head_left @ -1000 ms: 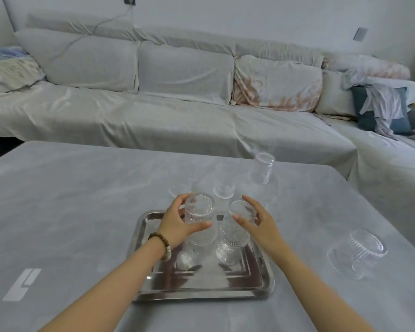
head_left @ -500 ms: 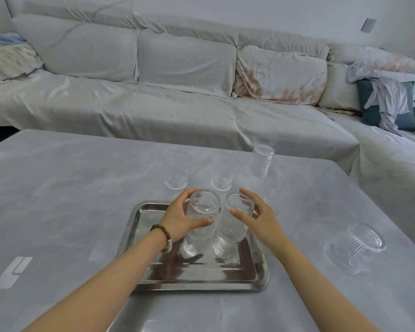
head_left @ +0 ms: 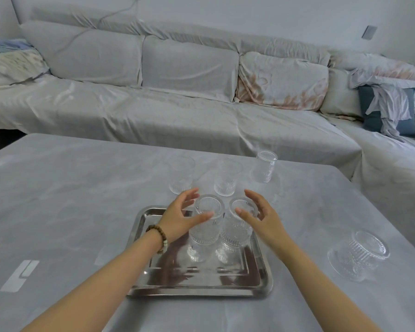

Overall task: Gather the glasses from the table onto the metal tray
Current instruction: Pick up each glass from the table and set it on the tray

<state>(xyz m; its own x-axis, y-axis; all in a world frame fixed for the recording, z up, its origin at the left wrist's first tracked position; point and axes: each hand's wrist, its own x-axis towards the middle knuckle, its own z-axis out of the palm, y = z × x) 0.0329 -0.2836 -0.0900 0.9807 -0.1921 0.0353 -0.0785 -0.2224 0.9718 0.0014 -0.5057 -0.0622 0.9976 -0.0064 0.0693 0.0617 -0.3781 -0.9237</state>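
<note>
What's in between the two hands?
In the head view, two ribbed glasses, the left glass and the right glass, stand side by side on the metal tray, between the open left hand and right hand.

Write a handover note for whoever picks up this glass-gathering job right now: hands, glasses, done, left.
Left hand: open, fingers spread beside the left ribbed glass, not gripping it.
Right hand: open beside the right ribbed glass, not gripping.
Done: both ribbed glasses stand upright, side by side, on the metal tray.
Left: three upright glasses on the table beyond the tray, far left glass, middle glass, far right glass; plus one glass on its side to the right of the tray.
Suggest the two nearest upright ones next, probably one per hand.
</note>
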